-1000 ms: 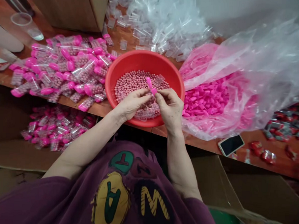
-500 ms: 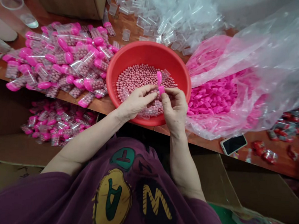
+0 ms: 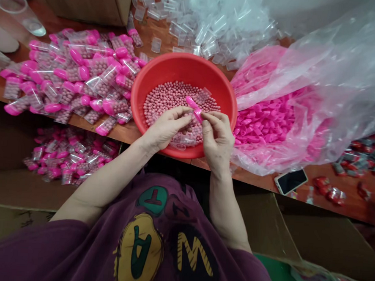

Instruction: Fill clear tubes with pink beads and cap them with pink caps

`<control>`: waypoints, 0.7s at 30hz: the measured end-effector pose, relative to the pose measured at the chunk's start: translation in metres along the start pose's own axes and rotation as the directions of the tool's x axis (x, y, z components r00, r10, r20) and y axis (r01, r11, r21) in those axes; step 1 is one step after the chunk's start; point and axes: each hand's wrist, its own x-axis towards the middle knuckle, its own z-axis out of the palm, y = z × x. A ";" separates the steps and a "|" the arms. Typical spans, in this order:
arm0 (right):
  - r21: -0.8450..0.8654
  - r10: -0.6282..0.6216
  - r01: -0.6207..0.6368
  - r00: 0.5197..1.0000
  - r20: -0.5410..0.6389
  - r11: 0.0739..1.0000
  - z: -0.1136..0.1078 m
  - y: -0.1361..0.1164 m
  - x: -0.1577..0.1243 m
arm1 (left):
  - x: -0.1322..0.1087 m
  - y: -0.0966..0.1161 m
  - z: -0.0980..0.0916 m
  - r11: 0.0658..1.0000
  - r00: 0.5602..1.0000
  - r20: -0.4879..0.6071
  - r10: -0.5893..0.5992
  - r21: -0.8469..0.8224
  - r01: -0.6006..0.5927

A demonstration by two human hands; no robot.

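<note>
Above a red basin (image 3: pixel 231 92) of small pink beads (image 3: pixel 165 94), my two hands are close together. Between thumb and fingers, my right hand (image 3: pixel 218 138) pinches a bright pink plastic cap (image 3: pixel 194 106) with a rounded, elongated top tilted up to the left. My left hand (image 3: pixel 165 128) is closed just left of the cap, its thumb and index finger near each other; what they hold is hidden. A clear plastic tube (image 3: pixel 203 95) lies on the beads beyond the cap. More clear pieces (image 3: pixel 183 141) rest at the basin's near side.
Filled pink-capped tubes (image 3: pixel 83 72) are heaped left of the basin, with more in a box (image 3: pixel 75 155) below. Empty clear tubes (image 3: pixel 213 27) are piled behind. An open plastic bag holds loose pink caps (image 3: pixel 261 124) at right. A phone (image 3: pixel 291 181) lies near the table edge.
The pink cap has tipped from nearly upright to leaning left. My hands stay over the basin, with the right fingers shifted slightly on the cap.
</note>
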 end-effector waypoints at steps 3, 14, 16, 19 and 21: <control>0.162 0.129 -0.118 0.990 -0.058 0.980 0.005 0.003 -0.003 | -0.001 0.000 -0.001 1.000 0.999 0.041 -0.003 0.015 0.002; 0.034 0.073 -0.071 0.996 -0.047 0.997 0.004 -0.010 -0.001 | -0.002 0.000 -0.001 0.998 0.998 0.042 -0.040 0.056 0.037; -0.063 -0.019 0.016 0.999 -0.049 0.998 0.007 -0.011 -0.002 | -0.003 0.000 0.002 0.997 0.999 0.017 -0.027 0.076 0.026; -0.162 -0.074 0.079 0.997 0.036 0.984 0.007 -0.006 -0.004 | -0.002 -0.002 0.005 0.987 0.999 -0.049 0.020 0.159 -0.012; -0.162 -0.073 0.084 0.995 0.071 0.983 0.003 -0.002 -0.006 | -0.002 -0.004 0.005 0.976 0.996 -0.068 0.061 0.214 -0.045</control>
